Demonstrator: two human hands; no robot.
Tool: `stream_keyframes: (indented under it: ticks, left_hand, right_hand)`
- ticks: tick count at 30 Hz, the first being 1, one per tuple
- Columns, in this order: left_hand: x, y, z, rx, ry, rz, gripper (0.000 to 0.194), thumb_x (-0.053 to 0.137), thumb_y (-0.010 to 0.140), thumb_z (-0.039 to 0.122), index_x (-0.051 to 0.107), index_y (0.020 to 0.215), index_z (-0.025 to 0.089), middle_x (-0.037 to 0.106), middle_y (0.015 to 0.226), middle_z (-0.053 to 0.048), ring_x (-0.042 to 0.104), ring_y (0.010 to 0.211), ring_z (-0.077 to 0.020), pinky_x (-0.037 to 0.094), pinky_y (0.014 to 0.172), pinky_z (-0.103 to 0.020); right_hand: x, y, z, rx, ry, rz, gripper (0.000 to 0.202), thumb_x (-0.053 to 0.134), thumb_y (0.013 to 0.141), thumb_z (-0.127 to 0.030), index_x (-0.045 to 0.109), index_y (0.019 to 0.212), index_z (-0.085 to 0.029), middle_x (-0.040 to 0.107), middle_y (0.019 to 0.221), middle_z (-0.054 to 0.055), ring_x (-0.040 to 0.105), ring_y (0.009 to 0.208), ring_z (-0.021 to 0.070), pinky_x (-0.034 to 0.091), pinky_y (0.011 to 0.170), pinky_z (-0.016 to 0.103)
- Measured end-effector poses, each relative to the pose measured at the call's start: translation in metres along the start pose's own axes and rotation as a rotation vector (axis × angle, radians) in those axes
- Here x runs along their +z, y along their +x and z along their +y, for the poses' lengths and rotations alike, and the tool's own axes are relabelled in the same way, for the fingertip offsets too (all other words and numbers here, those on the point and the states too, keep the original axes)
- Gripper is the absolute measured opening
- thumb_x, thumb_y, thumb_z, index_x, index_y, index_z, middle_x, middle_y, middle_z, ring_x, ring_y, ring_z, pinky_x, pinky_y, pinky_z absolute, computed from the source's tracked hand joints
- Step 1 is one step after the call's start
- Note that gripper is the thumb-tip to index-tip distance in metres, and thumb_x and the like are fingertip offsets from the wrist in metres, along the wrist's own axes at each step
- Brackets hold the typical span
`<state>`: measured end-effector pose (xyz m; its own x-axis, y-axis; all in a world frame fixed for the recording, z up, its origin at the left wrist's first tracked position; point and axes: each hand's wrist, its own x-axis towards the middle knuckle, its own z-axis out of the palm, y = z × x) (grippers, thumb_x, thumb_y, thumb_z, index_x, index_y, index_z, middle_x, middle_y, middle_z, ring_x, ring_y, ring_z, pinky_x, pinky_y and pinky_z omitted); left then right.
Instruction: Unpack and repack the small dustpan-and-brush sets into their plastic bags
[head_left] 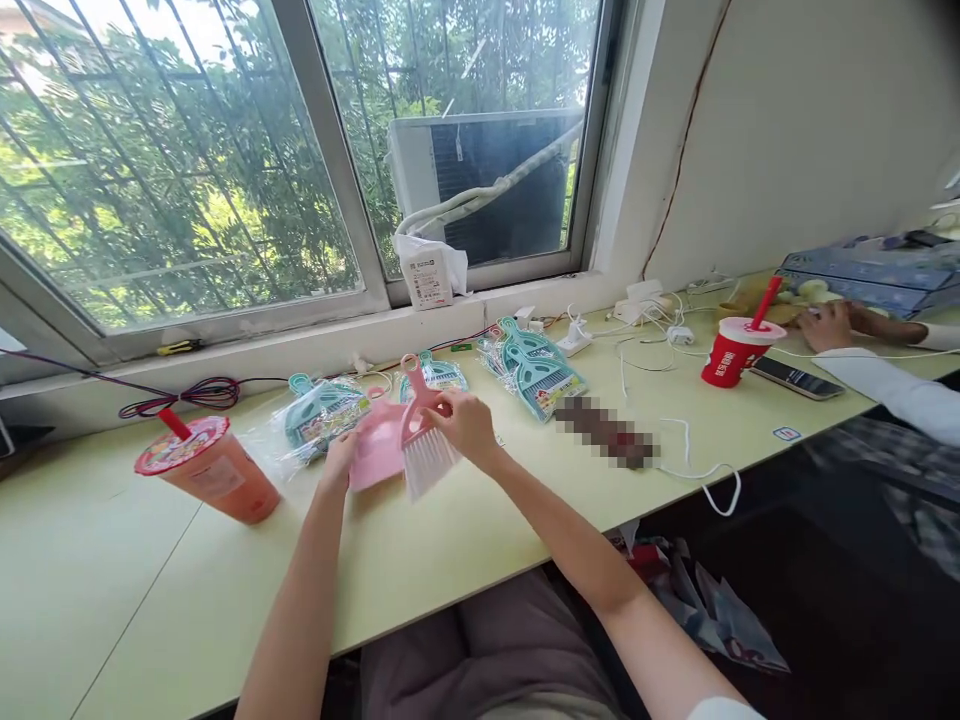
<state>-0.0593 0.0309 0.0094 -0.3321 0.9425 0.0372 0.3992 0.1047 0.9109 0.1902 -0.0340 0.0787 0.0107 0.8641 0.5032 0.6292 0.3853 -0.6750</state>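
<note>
A pink dustpan (377,446) is in my left hand (342,458), whose fingers are closed on its left edge. My right hand (463,424) grips a small pink brush (429,458) with pale bristles, held over the right side of the dustpan. The bristles point down toward the table. Behind them lie green dustpan-and-brush sets in clear plastic, one at the left (319,412), one in the middle (442,377) partly hidden by the pink brush, and more at the right (541,372).
An orange drink cup (225,475) leans at the left; a red cup (731,355) and a phone (796,378) are at the right. White cables cross the table (420,590). Another person's hands (832,325) rest at the far right. A tissue pack (429,275) sits on the sill.
</note>
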Motion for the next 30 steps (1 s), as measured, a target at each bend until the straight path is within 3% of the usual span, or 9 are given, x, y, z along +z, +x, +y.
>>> stream_keyframes:
  ticks: [2,3,7,10,13,17,21,24,30]
  left_hand:
    - [0.003,-0.001,-0.004,-0.009,0.062,-0.166,0.037,0.059,0.07,0.047,0.07,0.081,0.014,0.064,0.065,-0.005,0.059,0.063,-0.0206,0.043,0.055,-0.029]
    - [0.004,-0.002,-0.005,0.013,0.111,-0.188,0.036,0.061,0.068,0.048,0.071,0.079,0.015,0.065,0.065,-0.005,0.059,0.063,-0.021,0.042,0.055,-0.029]
    - [0.003,-0.002,-0.007,0.109,0.345,-0.088,0.035,0.058,0.071,0.048,0.074,0.079,0.018,0.07,0.073,-0.008,0.063,0.073,-0.0258,0.042,0.062,-0.031]
    - [0.001,0.0,-0.007,0.119,0.349,-0.028,0.04,0.049,0.077,0.048,0.074,0.085,0.018,0.072,0.083,-0.01,0.065,0.083,-0.0282,0.043,0.067,-0.032]
    - [0.0,0.0,-0.006,0.143,0.319,-0.003,0.04,0.044,0.08,0.044,0.073,0.087,0.018,0.073,0.088,-0.01,0.065,0.085,-0.0278,0.045,0.072,-0.033]
    - [0.003,-0.004,-0.005,0.217,0.324,0.009,0.034,0.043,0.079,0.032,0.072,0.091,0.02,0.073,0.091,-0.008,0.065,0.084,-0.0252,0.045,0.075,-0.032]
    - [0.009,-0.008,-0.004,0.283,0.31,-0.071,0.033,0.046,0.077,0.032,0.071,0.096,0.02,0.071,0.1,-0.008,0.064,0.092,-0.0251,0.045,0.08,-0.032]
    - [0.013,-0.007,-0.007,0.294,0.307,-0.151,0.037,0.053,0.074,0.034,0.069,0.103,0.017,0.068,0.11,-0.01,0.062,0.1,-0.0264,0.045,0.083,-0.033]
    - [0.016,0.0,-0.015,0.284,0.197,-0.257,0.037,0.057,0.068,0.027,0.066,0.102,0.018,0.068,0.108,-0.009,0.061,0.098,-0.0245,0.045,0.081,-0.031]
  right_hand:
    - [-0.009,0.004,0.005,0.082,-0.176,-0.131,0.031,0.062,0.08,-0.053,0.071,0.073,-0.024,0.069,0.078,0.004,0.063,0.078,0.019,0.041,0.066,0.028]
    - [-0.01,0.007,0.01,0.121,-0.258,-0.203,0.03,0.065,0.077,-0.053,0.072,0.073,-0.024,0.07,0.078,0.005,0.064,0.079,0.0203,0.041,0.066,0.028]
    - [0.005,0.012,0.036,0.215,-0.506,-0.335,0.033,0.064,0.079,-0.051,0.076,0.084,-0.02,0.072,0.088,0.012,0.067,0.086,0.0249,0.044,0.068,0.03]
    - [0.022,0.014,0.055,0.225,-0.542,-0.365,0.043,0.052,0.087,-0.055,0.075,0.088,-0.018,0.072,0.096,0.015,0.067,0.09,0.0246,0.044,0.069,0.029]
    - [0.028,0.016,0.065,0.23,-0.504,-0.314,0.045,0.044,0.091,-0.053,0.074,0.089,-0.02,0.073,0.093,0.013,0.067,0.088,0.0221,0.044,0.069,0.028]
    - [0.019,0.022,0.075,0.222,-0.456,-0.184,0.03,0.049,0.092,-0.041,0.073,0.093,-0.023,0.073,0.092,0.01,0.066,0.087,0.0207,0.043,0.07,0.028]
    - [0.015,0.022,0.087,0.163,-0.439,-0.315,0.019,0.064,0.084,-0.034,0.073,0.096,-0.023,0.07,0.108,0.008,0.06,0.103,0.0214,0.043,0.076,0.027]
    - [0.019,0.021,0.094,0.17,-0.43,-0.404,0.019,0.067,0.082,-0.036,0.074,0.094,-0.023,0.071,0.106,0.008,0.061,0.101,0.0212,0.043,0.075,0.027]
    - [0.024,0.026,0.099,0.077,-0.221,-0.27,0.016,0.072,0.077,-0.036,0.074,0.089,-0.025,0.074,0.097,0.003,0.064,0.093,0.0184,0.042,0.079,0.027]
